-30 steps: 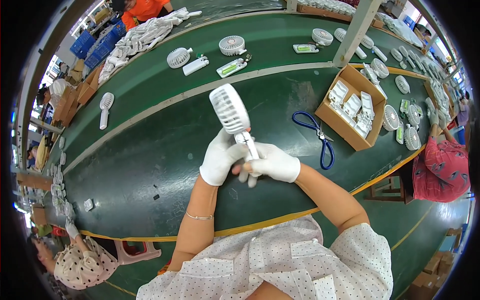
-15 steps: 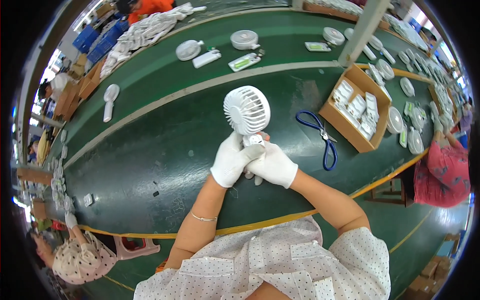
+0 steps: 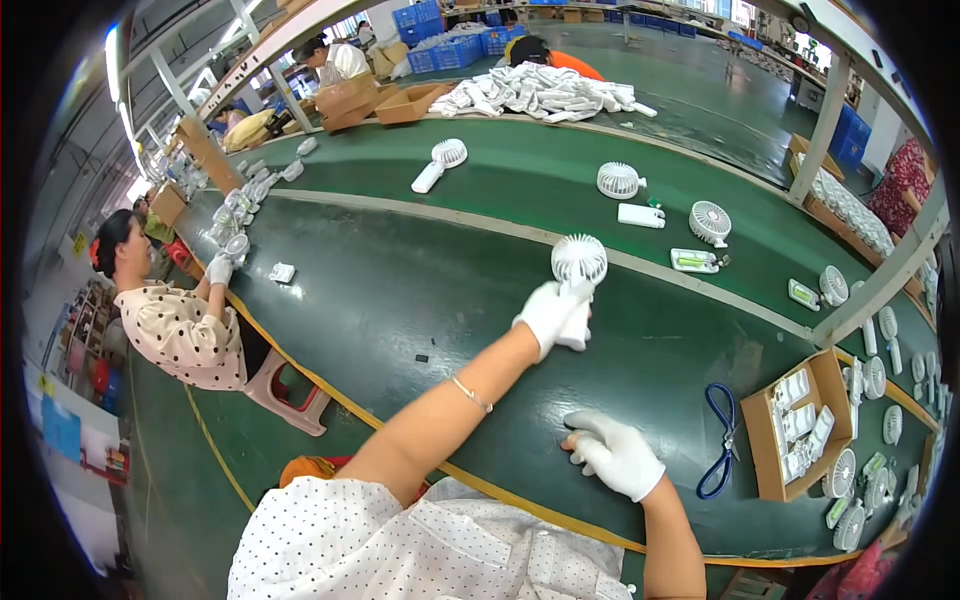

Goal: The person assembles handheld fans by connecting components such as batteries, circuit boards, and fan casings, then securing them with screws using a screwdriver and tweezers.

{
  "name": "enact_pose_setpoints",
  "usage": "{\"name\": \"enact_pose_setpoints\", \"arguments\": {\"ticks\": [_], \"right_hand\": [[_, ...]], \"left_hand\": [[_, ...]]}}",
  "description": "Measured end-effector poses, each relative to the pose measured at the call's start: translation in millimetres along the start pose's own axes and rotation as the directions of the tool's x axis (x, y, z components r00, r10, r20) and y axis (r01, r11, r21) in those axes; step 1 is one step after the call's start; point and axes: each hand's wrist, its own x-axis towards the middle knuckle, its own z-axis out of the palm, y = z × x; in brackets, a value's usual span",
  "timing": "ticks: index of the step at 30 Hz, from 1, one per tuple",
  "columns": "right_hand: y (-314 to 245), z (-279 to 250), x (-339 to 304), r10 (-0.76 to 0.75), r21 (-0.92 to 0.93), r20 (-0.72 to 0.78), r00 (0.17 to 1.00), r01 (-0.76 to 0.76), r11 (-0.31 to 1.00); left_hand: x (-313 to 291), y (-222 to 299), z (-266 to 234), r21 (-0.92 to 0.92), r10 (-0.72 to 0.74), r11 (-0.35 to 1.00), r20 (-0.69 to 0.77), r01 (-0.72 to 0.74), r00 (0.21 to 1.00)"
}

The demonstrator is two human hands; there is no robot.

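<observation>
My left hand [image 3: 552, 318], in a white glove, is closed round a white handheld fan [image 3: 580, 262]. The fan's round slatted head points away from me, and its handle shows below my fingers, over the far part of the green table [image 3: 480, 350]. Over the near part of the table is my right hand [image 3: 615, 455], also gloved, with bare fingertips showing. Its fingers are loosely bent and apart, and I see nothing in them. To its right lie scissors [image 3: 722, 440] with blue handles.
A cardboard box [image 3: 765, 440] of white plastic parts stands at right, beside several fan pieces [image 3: 850, 525]. Beyond a pale rail [image 3: 460, 215], a green belt carries fan heads and handles [image 3: 640, 215]. At left a co-worker [image 3: 180, 320] sits by the table edge.
My hands have parted. The left has carried the fan forward toward the rail, while the right has let go and drawn back. My head view has turned left and up.
</observation>
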Motion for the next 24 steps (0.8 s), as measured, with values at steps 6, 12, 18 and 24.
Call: {"name": "enact_pose_setpoints", "arguments": {"ticks": [6, 12, 18, 24], "right_hand": [[-8, -9, -9, -0.148, -0.291, 0.069, 0.987, 0.162, 0.943], [1, -14, -10, -0.218, -0.391, 0.107, 0.97, 0.243, 0.888], [15, -3, -16, -0.32, -0.488, 0.072, 0.945, 0.313, 0.815], [-9, 9, -21, -0.312, -0.564, 0.164, 0.936, 0.349, 0.749]], "left_hand": [[88, 45, -36, 0.437, 0.087, 0.9, -0.146, -0.015, 0.986], [163, 71, -41, 0.642, 0.254, 0.767, -0.284, -0.013, 0.924], [155, 70, 55, 0.951, 0.638, -0.169, 0.306, -0.26, 0.706], [196, 17, 122, 0.873, 0.542, -0.244, 0.484, -0.422, 0.687]]}}
